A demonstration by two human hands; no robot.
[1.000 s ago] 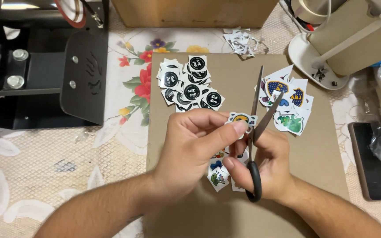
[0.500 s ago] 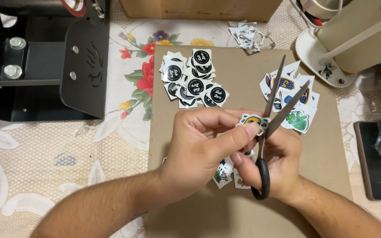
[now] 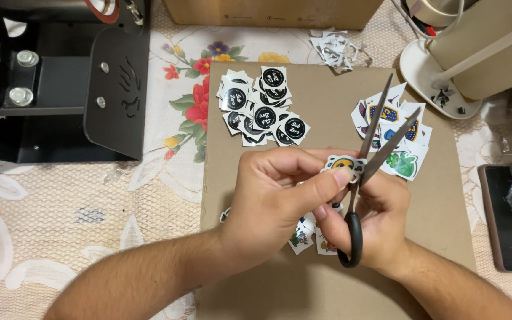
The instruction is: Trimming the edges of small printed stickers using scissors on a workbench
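Over the middle of the brown cardboard sheet [image 3: 327,95], the left hand [image 3: 280,201] pinches a small yellow-and-white paper sticker [image 3: 344,164] between thumb and forefinger. The right hand [image 3: 374,219] is closed through the black handle of the grey-bladed scissors [image 3: 380,142], blades parted and pointing toward one o'clock, the sticker at their crotch. It looks light, thin and floppy, easily creased; best held by its edge, close to the cut. At eleven o'clock lies a heap of round black-and-white stickers [image 3: 262,106]; at one o'clock, colourful cut stickers [image 3: 401,160].
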